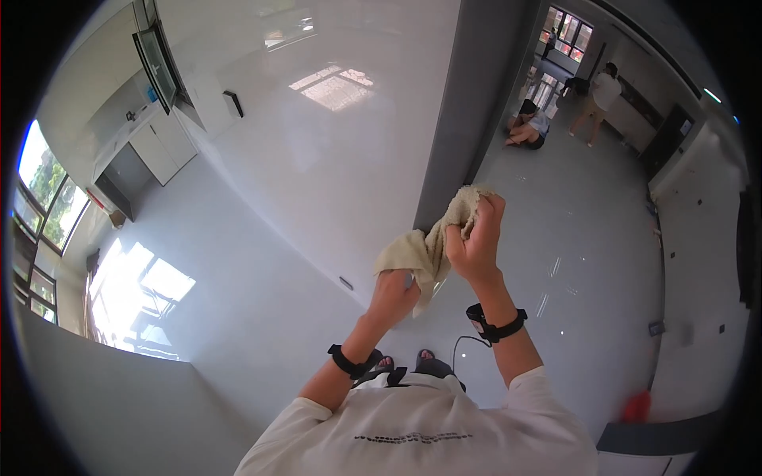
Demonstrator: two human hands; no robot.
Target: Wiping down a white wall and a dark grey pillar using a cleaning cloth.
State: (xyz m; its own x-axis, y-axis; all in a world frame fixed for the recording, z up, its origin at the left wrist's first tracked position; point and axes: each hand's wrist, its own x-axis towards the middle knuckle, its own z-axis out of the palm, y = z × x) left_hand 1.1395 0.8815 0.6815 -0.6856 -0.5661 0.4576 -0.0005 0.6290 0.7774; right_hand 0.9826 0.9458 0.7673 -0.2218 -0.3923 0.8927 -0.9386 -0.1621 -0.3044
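Observation:
A beige terry cloth [439, 253] stretches between my two hands, twisted in its middle. My left hand [393, 296] grips its lower left end, fingers partly covered by the fabric. Higher up, my right hand [478, 241] is closed around the other end, with a fold showing above the knuckles. Behind the cloth stands the dark grey end face [470, 77] of a wall; whether the cloth touches it, I cannot tell. The glossy white wall panel [339, 154] lies to the left of that dark face.
Two people, one seated on the floor [527, 126] and one standing [604, 98], are in the room beyond. A cable [457, 342] hangs from my right wristband [495, 324]. At lower right are a red object [637, 406] and a dark-topped cabinet [661, 434]. An open window [159, 65] juts out upper left.

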